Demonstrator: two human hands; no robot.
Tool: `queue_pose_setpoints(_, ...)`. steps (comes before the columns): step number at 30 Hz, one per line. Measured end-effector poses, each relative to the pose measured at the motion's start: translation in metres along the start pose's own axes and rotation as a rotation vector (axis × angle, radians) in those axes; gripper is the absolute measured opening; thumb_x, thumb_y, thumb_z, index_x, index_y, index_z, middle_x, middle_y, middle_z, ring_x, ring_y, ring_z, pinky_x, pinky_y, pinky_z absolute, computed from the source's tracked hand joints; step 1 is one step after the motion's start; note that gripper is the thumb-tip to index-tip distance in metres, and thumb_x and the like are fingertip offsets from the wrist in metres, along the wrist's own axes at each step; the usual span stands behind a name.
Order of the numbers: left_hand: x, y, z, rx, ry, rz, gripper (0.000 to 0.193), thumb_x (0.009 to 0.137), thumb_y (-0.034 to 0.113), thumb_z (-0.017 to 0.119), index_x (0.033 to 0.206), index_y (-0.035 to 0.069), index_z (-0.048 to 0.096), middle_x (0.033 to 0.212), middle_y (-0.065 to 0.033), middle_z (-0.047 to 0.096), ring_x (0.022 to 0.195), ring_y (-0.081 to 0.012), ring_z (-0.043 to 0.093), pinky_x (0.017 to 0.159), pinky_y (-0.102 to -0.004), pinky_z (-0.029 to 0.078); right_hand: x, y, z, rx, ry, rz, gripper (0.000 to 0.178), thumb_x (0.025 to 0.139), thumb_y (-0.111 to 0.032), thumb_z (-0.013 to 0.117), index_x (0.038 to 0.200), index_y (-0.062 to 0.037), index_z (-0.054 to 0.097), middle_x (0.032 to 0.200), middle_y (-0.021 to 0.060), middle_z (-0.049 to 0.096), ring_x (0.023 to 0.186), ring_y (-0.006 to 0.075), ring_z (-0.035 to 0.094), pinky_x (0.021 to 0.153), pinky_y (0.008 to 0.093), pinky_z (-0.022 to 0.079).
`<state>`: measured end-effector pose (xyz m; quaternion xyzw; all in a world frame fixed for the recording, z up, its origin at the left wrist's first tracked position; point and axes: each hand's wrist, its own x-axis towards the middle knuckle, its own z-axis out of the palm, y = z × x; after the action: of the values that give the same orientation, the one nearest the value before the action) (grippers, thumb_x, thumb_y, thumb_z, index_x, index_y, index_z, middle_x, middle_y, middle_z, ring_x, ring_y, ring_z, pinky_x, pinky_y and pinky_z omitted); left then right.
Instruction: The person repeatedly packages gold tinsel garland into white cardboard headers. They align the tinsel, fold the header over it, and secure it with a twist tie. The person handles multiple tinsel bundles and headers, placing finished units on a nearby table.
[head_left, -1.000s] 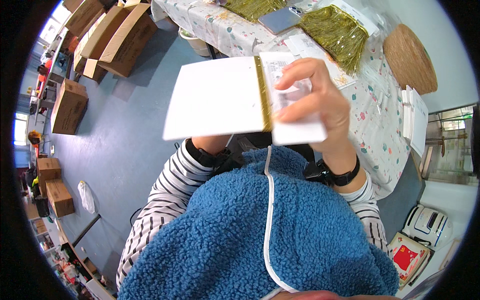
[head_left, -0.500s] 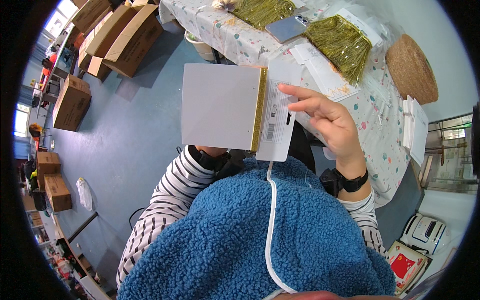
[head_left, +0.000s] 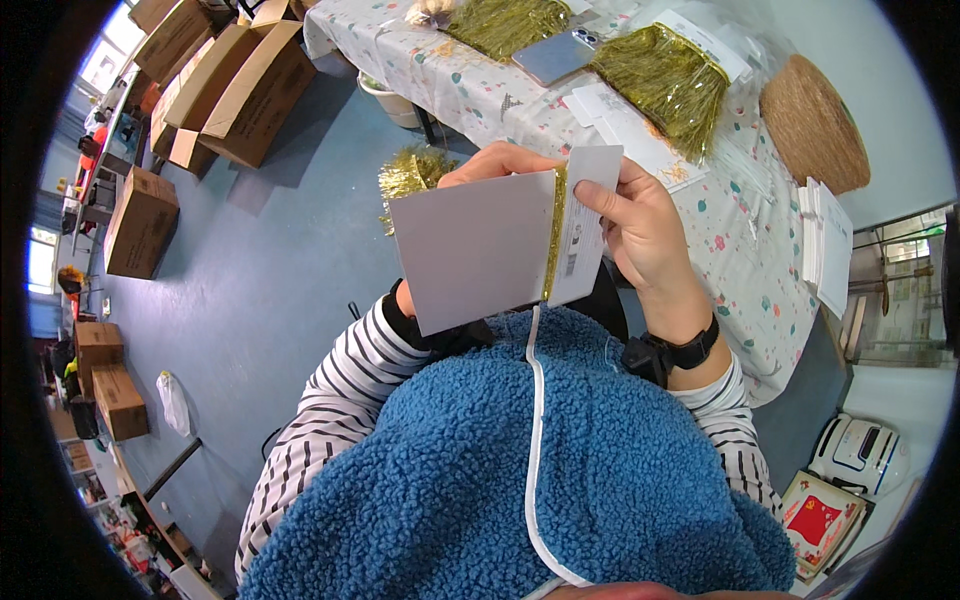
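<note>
Blue floor and cardboard boxes (head_left: 250, 90) lie at ten o'clock. Both hands close on a white card (head_left: 480, 250) with gold tinsel (head_left: 553, 235) tucked in: right hand (head_left: 640, 230) pinching the edge, left hand (head_left: 490, 165) mostly hidden behind, apparently gripping. Tinsel bundles (head_left: 665, 75) wait on the table (head_left: 740, 250).
</note>
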<state>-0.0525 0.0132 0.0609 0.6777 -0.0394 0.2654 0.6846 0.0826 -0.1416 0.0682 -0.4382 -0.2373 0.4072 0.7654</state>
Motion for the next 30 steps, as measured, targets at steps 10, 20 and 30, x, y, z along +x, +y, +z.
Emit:
queue_pose_setpoints(10,0.008,-0.008,0.009,0.103,0.001,0.066,0.021,0.086,0.007,0.076,0.106,0.002,0.075,0.102,-0.0094,0.07,0.092,-0.0152,0.066,0.082,-0.0274,0.053,0.003,-0.004,-0.01,0.084,-0.199,-0.279,0.011,0.09,-0.001,0.07,0.097,-0.0081,0.065,0.1,0.0049,0.061,0.093,0.0143,0.057,0.09,0.0293,0.045)
queue_pose_setpoints(20,0.007,-0.004,0.018,-0.077,-0.159,-0.111,0.025,0.101,0.018,0.063,0.113,-0.004,0.066,0.102,-0.0084,0.071,0.094,-0.0132,0.065,0.084,-0.0289,0.052,0.005,-0.019,-0.021,0.014,-0.255,-0.456,0.012,0.089,-0.015,0.075,0.089,-0.0179,0.063,0.09,-0.0002,0.052,0.092,0.0155,0.05,0.106,0.038,0.037)
queue_pose_setpoints(30,0.014,-0.034,0.01,-0.005,-0.327,-0.443,0.047,0.111,0.039,0.039,0.104,0.002,0.067,0.093,-0.0009,0.066,0.084,-0.0088,0.059,0.077,-0.0241,0.048,-0.004,-0.035,-0.028,-0.05,-0.329,-0.527,0.014,0.09,-0.025,0.073,0.083,-0.0264,0.061,0.083,-0.0047,0.052,0.086,0.015,0.05,0.107,0.0416,0.035)
